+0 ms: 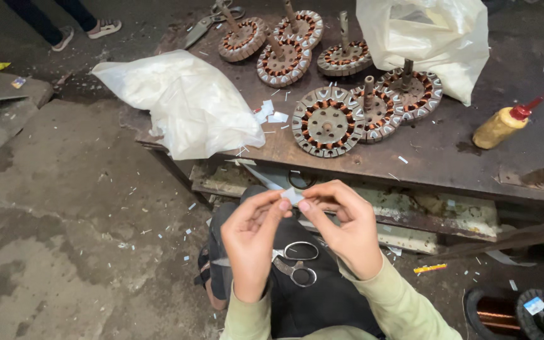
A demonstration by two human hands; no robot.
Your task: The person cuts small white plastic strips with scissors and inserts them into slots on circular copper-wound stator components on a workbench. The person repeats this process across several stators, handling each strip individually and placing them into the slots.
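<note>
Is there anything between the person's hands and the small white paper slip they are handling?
Nothing visible. The left hand and the right hand both pinch the small white paper slip directly at their fingertips, above the lap. The steel scissors lie lower on the lap, clear of the slip.

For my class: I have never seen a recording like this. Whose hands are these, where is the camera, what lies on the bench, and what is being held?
The one camera sits on the person's head, looking down. The left hand and right hand pinch a small white paper slip between them. Scissors lie on the lap. On the metal bench lie round copper-wound motor cores, two white plastic bags and a yellow squeeze bottle.
</note>
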